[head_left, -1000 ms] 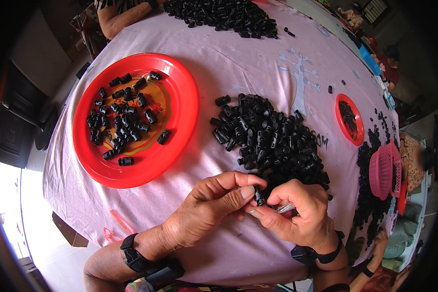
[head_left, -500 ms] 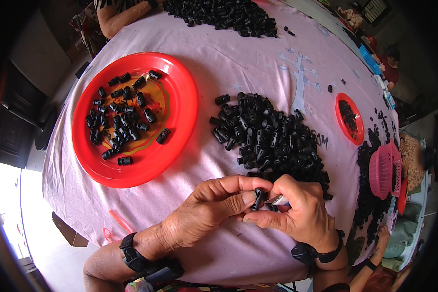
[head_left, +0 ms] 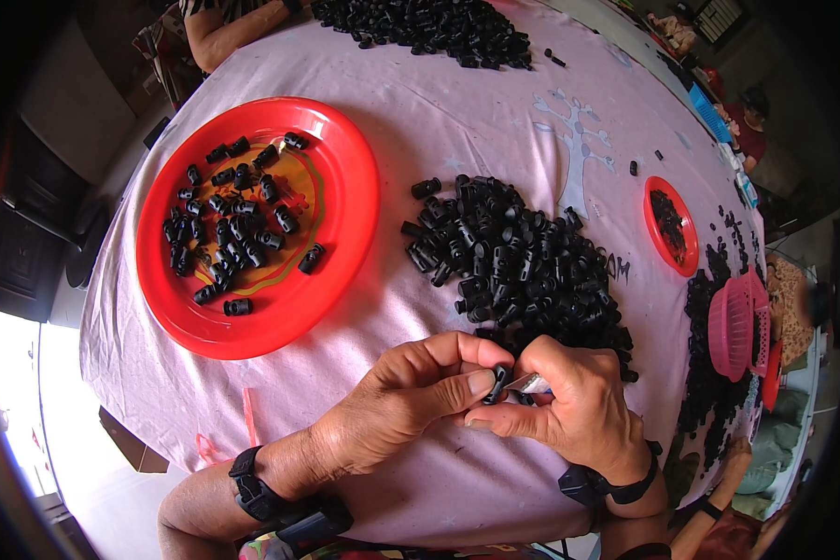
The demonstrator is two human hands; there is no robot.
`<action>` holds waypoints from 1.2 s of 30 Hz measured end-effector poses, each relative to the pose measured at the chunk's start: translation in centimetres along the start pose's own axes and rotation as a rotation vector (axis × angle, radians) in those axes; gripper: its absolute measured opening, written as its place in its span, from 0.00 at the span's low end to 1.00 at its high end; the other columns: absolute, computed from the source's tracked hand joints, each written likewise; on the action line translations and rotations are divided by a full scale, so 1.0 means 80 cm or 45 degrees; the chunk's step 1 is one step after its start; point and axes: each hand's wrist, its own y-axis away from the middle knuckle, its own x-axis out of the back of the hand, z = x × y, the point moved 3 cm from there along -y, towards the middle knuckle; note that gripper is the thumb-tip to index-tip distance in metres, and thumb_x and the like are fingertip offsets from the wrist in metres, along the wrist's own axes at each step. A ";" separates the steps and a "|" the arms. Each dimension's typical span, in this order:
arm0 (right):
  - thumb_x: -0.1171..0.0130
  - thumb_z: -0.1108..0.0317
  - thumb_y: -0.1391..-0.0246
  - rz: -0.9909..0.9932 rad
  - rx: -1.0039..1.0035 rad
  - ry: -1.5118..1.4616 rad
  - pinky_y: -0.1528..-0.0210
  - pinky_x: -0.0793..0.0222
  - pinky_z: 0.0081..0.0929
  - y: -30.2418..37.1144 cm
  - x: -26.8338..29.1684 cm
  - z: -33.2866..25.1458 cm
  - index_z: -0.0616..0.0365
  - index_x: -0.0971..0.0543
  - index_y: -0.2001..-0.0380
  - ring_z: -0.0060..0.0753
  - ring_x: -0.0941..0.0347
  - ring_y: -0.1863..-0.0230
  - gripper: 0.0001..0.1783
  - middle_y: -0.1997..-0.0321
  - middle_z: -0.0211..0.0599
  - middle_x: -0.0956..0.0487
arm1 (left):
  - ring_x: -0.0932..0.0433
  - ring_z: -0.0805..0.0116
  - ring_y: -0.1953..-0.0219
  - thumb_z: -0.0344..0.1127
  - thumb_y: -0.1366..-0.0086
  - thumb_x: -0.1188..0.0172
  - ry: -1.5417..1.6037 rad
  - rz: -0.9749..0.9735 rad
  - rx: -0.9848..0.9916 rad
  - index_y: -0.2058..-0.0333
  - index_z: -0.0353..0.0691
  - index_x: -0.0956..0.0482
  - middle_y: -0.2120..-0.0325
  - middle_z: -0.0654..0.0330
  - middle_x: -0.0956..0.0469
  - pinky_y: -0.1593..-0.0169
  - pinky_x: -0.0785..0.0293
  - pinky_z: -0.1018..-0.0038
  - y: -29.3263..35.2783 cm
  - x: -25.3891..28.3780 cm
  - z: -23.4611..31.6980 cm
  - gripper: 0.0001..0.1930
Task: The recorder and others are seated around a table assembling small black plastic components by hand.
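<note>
By the left hand (head_left: pixel 383 406) a black piece (head_left: pixel 497 384) is pinched above the table (head_left: pixel 420 303), by the right hand (head_left: pixel 574 392) a metal tool (head_left: pixel 532 384); pieces on the plate (head_left: pixel 345 261) seem finished, a larger heap (head_left: pixel 523 266) left.

White glare burns below-left of the red plate (head_left: pixel 347 252); right of it, soft shadow dims the fisheye-bent cloth (head_left: pixel 481 112).
</note>
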 end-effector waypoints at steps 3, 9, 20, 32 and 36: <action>0.30 0.46 0.62 -0.008 -0.003 0.001 0.85 0.34 0.24 0.000 0.000 0.001 0.55 0.31 0.82 0.28 0.30 0.87 0.26 0.87 0.30 0.30 | 0.32 0.85 0.66 0.35 0.34 0.46 0.001 -0.004 -0.004 0.51 0.37 0.28 0.65 0.70 0.26 0.63 0.37 0.86 0.000 -0.001 0.001 0.14; 0.30 0.46 0.62 -0.003 0.026 0.001 0.85 0.34 0.24 0.000 -0.001 0.001 0.55 0.31 0.82 0.28 0.30 0.87 0.26 0.87 0.30 0.30 | 0.32 0.85 0.66 0.34 0.34 0.46 0.018 -0.034 0.004 0.51 0.37 0.27 0.65 0.70 0.26 0.63 0.37 0.86 0.000 -0.002 0.003 0.14; 0.30 0.47 0.62 -0.032 0.047 0.090 0.86 0.34 0.24 0.001 -0.003 0.003 0.55 0.30 0.82 0.28 0.29 0.87 0.25 0.87 0.30 0.29 | 0.30 0.83 0.64 0.34 0.33 0.46 0.038 -0.024 0.022 0.51 0.37 0.28 0.61 0.67 0.24 0.59 0.33 0.85 -0.002 0.004 -0.004 0.14; 0.31 0.47 0.60 -0.092 0.063 0.098 0.84 0.32 0.24 0.000 -0.002 0.002 0.56 0.29 0.80 0.28 0.27 0.86 0.24 0.86 0.31 0.27 | 0.32 0.86 0.67 0.36 0.33 0.46 -0.040 -0.023 0.004 0.51 0.38 0.27 0.64 0.70 0.25 0.62 0.35 0.86 -0.003 0.006 -0.007 0.14; 0.31 0.48 0.60 -0.107 0.064 0.132 0.84 0.32 0.24 -0.002 -0.002 -0.001 0.56 0.29 0.79 0.28 0.27 0.85 0.24 0.86 0.31 0.27 | 0.32 0.86 0.67 0.36 0.33 0.46 -0.045 -0.016 0.001 0.51 0.38 0.27 0.64 0.70 0.24 0.62 0.35 0.86 -0.002 0.006 -0.008 0.14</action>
